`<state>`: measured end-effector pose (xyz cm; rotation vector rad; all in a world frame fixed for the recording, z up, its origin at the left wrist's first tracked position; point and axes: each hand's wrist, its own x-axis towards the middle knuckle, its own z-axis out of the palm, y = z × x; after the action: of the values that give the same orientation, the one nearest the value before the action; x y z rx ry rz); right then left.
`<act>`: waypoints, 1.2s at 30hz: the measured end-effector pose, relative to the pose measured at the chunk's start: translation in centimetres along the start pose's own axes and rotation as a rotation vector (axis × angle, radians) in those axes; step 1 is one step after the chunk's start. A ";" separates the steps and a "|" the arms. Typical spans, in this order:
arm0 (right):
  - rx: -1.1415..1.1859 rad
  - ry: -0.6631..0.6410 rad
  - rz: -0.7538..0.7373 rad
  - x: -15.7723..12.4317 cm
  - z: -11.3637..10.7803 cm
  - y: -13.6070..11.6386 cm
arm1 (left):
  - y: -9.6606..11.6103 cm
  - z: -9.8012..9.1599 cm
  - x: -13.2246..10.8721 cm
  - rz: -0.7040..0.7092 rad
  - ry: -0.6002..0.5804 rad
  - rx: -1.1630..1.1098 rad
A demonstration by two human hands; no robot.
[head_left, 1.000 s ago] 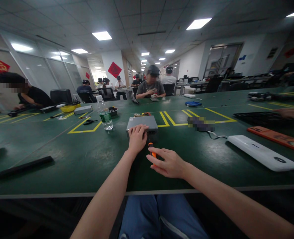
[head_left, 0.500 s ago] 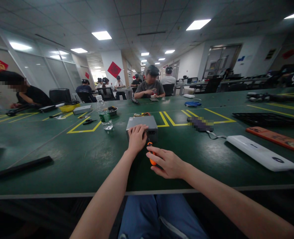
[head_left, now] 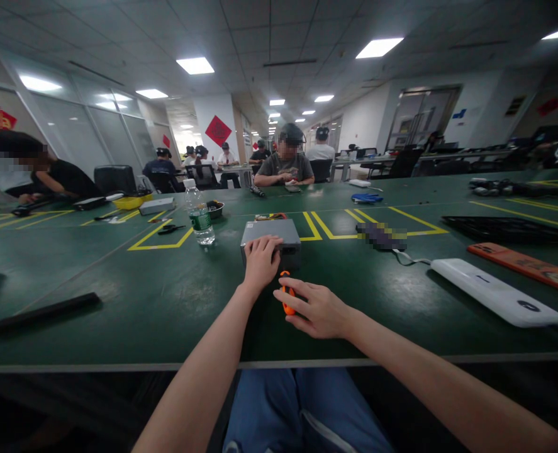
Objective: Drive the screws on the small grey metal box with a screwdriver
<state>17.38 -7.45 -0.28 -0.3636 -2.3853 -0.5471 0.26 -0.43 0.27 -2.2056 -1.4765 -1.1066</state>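
A grey metal computer power supply point(head_left: 283, 230) lies on the green table before me, a socket in the side that faces me and coloured wires behind it. My left hand point(head_left: 262, 261) grips its left part, fingers over the top and thumb down the near side. Between the fingertips of my right hand point(head_left: 314, 308) is a screwdriver point(head_left: 287, 301) with an orange and black handle. It points at the near side of the power supply. Its tip is too small to make out, so I cannot tell whether it touches a screw.
Left of the power supply stands a water bottle point(head_left: 200, 217), with a metal bowl point(head_left: 216, 209) behind it. A black bar point(head_left: 47, 313) lies at the left. On the right are a white power bank point(head_left: 496, 292) and an orange phone point(head_left: 524, 265). A person point(head_left: 285, 160) sits opposite.
The fingers of my right hand have shifted slightly on the screwdriver, and its handle stands a little more upright. My left hand stays on the power supply. Another person appears at the far left.
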 end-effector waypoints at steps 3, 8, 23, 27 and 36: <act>-0.021 0.007 -0.023 0.0 0.0 0.0 | 0.0 0.0 0.0 0.001 -0.004 0.001; 0.009 0.052 -0.018 -0.3 0.4 0.1 | 0.0 0.0 0.0 -0.001 -0.002 -0.007; -0.002 0.001 -0.048 -0.2 0.4 0.1 | 0.1 0.1 0.0 -0.003 -0.005 -0.006; 0.025 -0.024 -0.016 -0.3 0.4 0.1 | 0.1 0.1 0.0 -0.007 -0.006 -0.005; 0.001 0.026 -0.049 -0.2 0.5 0.0 | 0.1 0.0 0.0 -0.002 -0.007 0.001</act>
<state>17.28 -7.28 -0.74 -0.2961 -2.3747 -0.5701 0.37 -0.51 0.29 -2.2104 -1.4819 -1.0996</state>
